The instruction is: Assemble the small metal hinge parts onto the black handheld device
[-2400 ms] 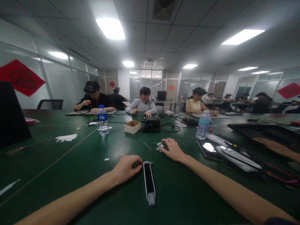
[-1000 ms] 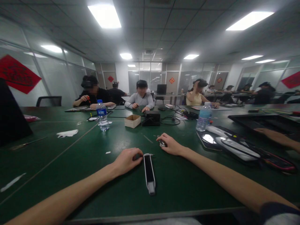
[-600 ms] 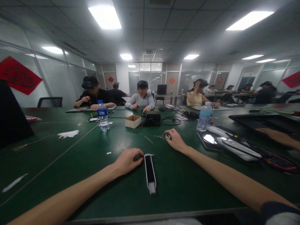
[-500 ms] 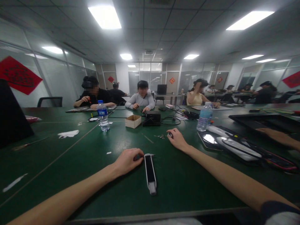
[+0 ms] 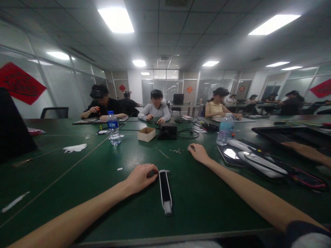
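Note:
A slim white-framed device with a long dark face (image 5: 165, 191) lies lengthwise in front of me; its kind is unclear. Beside its upper left corner, my left hand (image 5: 142, 177) rests on the table, thumb and fingers curled together. Fingertips are at or against the device's edge, and whatever they hold is hidden. Farther out, my right hand (image 5: 198, 152) is closed in a pinch, with something small and pale at its fingertips. Several tiny shiny metal pieces (image 5: 178, 151) lie scattered just left of that hand. A thin piece sticks out by the device's top end.
Beyond my hands stand an open cardboard box (image 5: 146, 135), a black box (image 5: 167, 131) and two water bottles (image 5: 113, 129). White devices (image 5: 261, 162) and a black tray (image 5: 292, 136) lie right, with another person's hand (image 5: 307, 150). Co-workers sit across the green table (image 5: 103, 220).
My right hand has moved slightly right, away from the metal pieces. My left hand and the device stay put. Across the table at right, a person has lowered a hand from the head.

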### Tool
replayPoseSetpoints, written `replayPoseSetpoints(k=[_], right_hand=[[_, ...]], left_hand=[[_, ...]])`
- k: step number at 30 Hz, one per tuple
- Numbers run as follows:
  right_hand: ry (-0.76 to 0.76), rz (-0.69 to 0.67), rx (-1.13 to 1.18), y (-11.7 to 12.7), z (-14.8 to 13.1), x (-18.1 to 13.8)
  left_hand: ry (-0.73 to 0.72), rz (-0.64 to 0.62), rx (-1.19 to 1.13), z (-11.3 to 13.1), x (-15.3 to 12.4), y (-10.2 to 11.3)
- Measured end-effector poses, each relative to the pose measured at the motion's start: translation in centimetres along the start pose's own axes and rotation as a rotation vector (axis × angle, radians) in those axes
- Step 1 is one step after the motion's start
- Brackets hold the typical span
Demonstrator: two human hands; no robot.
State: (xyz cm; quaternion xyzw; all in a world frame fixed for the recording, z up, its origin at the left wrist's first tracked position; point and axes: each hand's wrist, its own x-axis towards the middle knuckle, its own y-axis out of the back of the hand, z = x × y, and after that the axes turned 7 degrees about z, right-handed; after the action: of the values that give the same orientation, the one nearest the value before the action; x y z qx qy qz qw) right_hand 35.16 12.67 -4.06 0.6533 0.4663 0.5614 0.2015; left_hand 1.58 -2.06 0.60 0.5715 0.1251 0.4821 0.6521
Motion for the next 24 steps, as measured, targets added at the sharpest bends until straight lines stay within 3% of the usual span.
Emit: replayPoseSetpoints(k=[16, 20, 24], right_hand=[[-0.067, 0.048, -0.100, -0.5, -0.5, -0.6], [0.094, 0.087, -0.062, -0.1, -1.4, -0.8], [0.308, 0.007, -0.057, 0.6, -2.2, -0.9]], left_hand=[[0.010, -0.007, 0.013, 0.0, 0.0, 0.0], [0.007, -0.007, 0.014, -0.1, 0.0, -0.1], [0.009, -0.010, 0.011, 0.0, 0.0, 0.0]])
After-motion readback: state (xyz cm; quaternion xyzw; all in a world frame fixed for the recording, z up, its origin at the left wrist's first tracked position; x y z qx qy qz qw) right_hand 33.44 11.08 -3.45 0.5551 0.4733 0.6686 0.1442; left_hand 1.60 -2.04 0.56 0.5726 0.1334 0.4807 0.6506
